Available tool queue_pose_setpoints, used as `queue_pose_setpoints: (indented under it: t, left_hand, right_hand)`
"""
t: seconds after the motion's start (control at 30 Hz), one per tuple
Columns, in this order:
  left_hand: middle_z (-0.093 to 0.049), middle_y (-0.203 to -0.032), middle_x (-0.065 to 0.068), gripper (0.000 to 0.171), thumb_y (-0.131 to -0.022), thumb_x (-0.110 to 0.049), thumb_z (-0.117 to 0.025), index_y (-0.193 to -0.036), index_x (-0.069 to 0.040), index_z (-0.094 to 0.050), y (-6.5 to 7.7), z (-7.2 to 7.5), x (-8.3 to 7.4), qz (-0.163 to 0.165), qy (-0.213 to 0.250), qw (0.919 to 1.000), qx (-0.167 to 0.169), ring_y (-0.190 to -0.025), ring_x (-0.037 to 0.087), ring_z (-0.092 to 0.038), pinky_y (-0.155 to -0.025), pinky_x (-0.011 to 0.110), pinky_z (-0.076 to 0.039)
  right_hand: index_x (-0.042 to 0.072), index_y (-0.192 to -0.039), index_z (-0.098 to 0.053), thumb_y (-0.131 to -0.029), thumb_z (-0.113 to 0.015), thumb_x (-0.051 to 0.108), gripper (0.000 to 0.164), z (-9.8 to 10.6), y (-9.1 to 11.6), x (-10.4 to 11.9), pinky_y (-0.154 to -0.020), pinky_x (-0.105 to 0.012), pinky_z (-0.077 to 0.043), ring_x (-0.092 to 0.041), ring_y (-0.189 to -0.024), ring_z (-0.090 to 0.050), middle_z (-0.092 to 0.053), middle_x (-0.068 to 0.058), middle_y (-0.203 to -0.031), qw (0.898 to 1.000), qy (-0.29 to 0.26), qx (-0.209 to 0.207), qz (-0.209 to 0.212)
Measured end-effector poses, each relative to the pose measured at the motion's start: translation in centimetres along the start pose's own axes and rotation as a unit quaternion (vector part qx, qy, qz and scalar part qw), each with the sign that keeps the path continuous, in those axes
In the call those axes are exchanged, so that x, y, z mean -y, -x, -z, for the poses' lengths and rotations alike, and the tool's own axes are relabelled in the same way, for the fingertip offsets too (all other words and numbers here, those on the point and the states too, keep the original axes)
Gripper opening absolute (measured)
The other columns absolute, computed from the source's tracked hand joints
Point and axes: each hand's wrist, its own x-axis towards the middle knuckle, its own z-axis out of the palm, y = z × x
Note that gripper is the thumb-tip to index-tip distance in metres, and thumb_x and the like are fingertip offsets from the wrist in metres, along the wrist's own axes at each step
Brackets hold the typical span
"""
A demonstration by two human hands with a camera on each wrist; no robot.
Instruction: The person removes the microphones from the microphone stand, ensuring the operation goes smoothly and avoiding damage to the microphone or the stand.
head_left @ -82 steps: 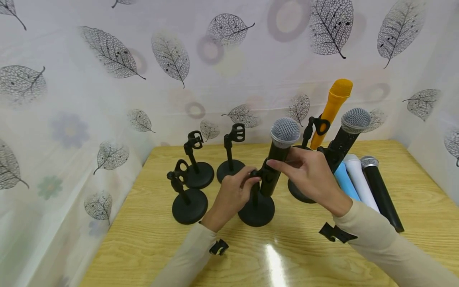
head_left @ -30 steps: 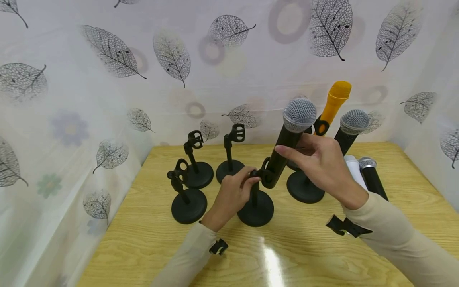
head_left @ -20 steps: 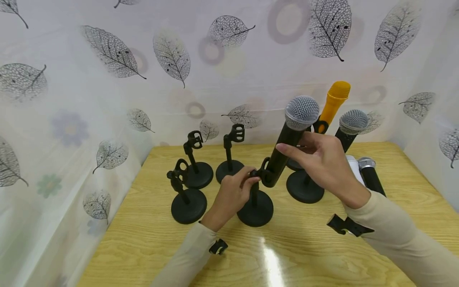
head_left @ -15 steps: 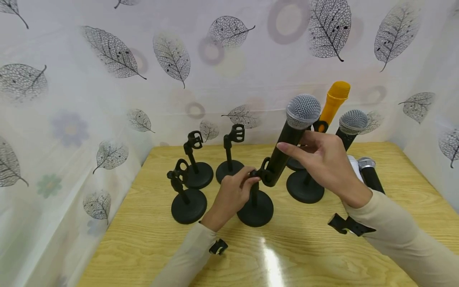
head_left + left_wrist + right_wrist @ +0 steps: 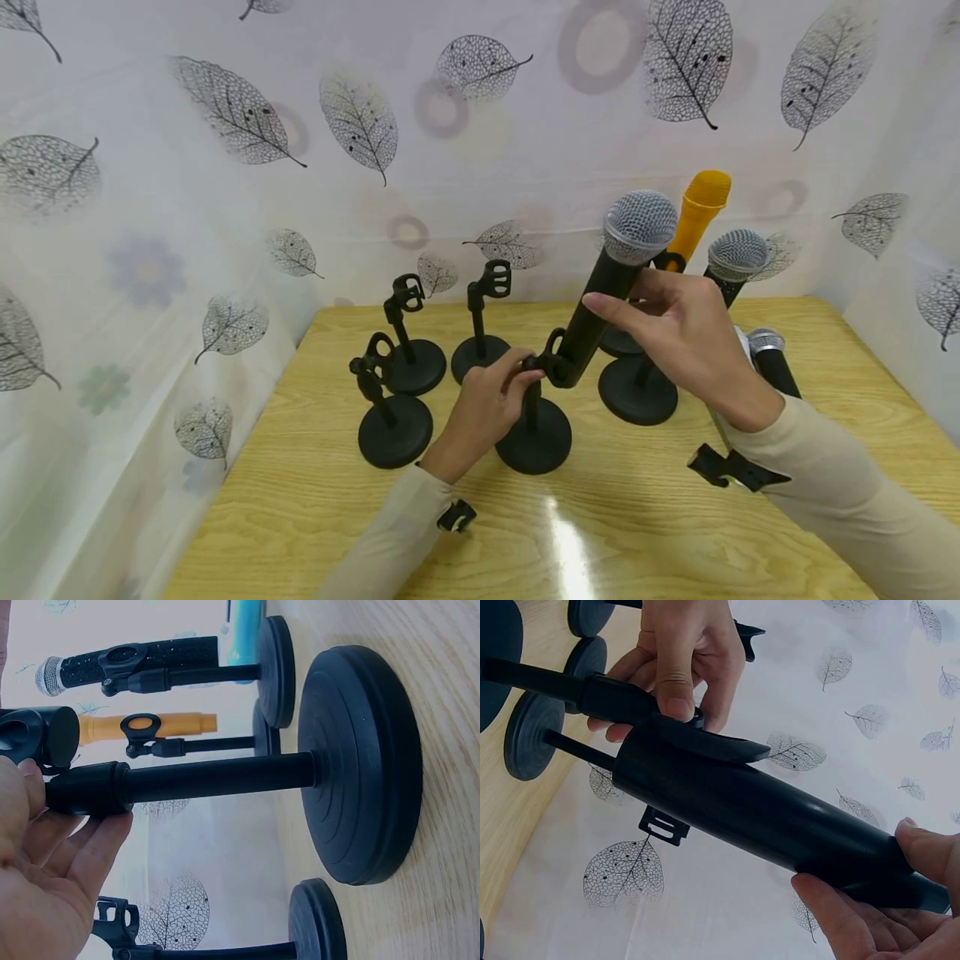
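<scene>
My left hand point(image 5: 483, 412) pinches the upper joint of a black desk microphone stand point(image 5: 534, 442), whose round base is on the table. My right hand point(image 5: 690, 342) grips a black microphone point(image 5: 611, 279) with a silver mesh head, thumb on the near side and fingers behind. The microphone leans up to the right, its lower end inside the stand's ring clip point(image 5: 557, 367). Seen from the right wrist, the clip point(image 5: 712, 742) lies along the microphone's lower end, close by the left thumb.
Three stands with bare clips, a front one point(image 5: 396, 429) and two behind, are on the left. A yellow microphone point(image 5: 697, 221) and a speckled black one point(image 5: 737, 254) sit in stands at right. Another black microphone point(image 5: 776, 367) lies on the table point(image 5: 337, 533), partly behind my right arm.
The right hand has moved up and right with the microphone, which now leans more and reaches less far below the clip. The left hand stays on the stand.
</scene>
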Motion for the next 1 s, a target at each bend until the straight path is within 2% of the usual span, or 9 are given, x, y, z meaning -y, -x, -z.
queue_pose_setpoints:
  t: [0.17, 0.47, 0.77, 1.0]
  left_hand:
    - [-0.049, -0.063, -0.006, 0.017, -0.104, -0.019, -0.058, -0.117, -0.007, -0.062, 0.0, 0.0, -0.1, -0.001, -0.002, 1.0, -0.001, -0.043, 0.002, -0.032, -0.044, 0.019, -0.03]
    - [-0.063, -0.072, 0.003, 0.018, -0.105, -0.016, -0.057, -0.119, -0.006, -0.063, 0.0, 0.0, -0.1, -0.004, 0.001, 1.0, -0.005, -0.044, 0.0, -0.038, -0.043, 0.021, -0.033]
    - [-0.065, -0.075, 0.002, 0.017, -0.105, -0.016, -0.057, -0.118, -0.006, -0.063, 0.0, 0.0, 0.0, -0.003, -0.003, 1.0, -0.005, -0.046, 0.0, -0.042, -0.045, 0.02, -0.035]
    - [-0.072, -0.088, 0.001, 0.017, -0.106, -0.016, -0.056, -0.118, -0.008, -0.064, 0.0, 0.0, -0.1, -0.004, -0.002, 1.0, -0.003, -0.052, 0.0, -0.053, -0.046, 0.019, -0.037]
  right_hand:
    - [0.01, -0.1, -0.079, -0.093, -0.078, 0.027, 0.019, 0.4, 0.0, 0.2, -0.074, -0.014, -0.052, -0.002, -0.082, -0.071, -0.076, -0.003, -0.09, 1.0, -0.001, 0.001, -0.002]
    - [0.01, -0.1, -0.078, -0.094, -0.076, 0.031, 0.022, 0.9, 0.0, 0.5, -0.075, -0.017, -0.053, -0.002, -0.083, -0.072, -0.076, -0.002, -0.089, 1.0, -0.009, 0.0, -0.02]
    - [0.01, -0.1, -0.078, -0.093, -0.077, 0.031, 0.021, 1.1, 0.0, 0.7, -0.075, -0.019, -0.054, -0.006, -0.085, -0.073, -0.076, -0.001, -0.088, 0.999, -0.024, -0.008, -0.024]
    - [0.009, -0.106, -0.077, -0.094, -0.076, 0.031, 0.024, 1.3, 0.0, 0.8, -0.075, -0.02, -0.054, -0.005, -0.086, -0.073, -0.077, -0.003, -0.093, 0.999, -0.033, -0.007, -0.03]
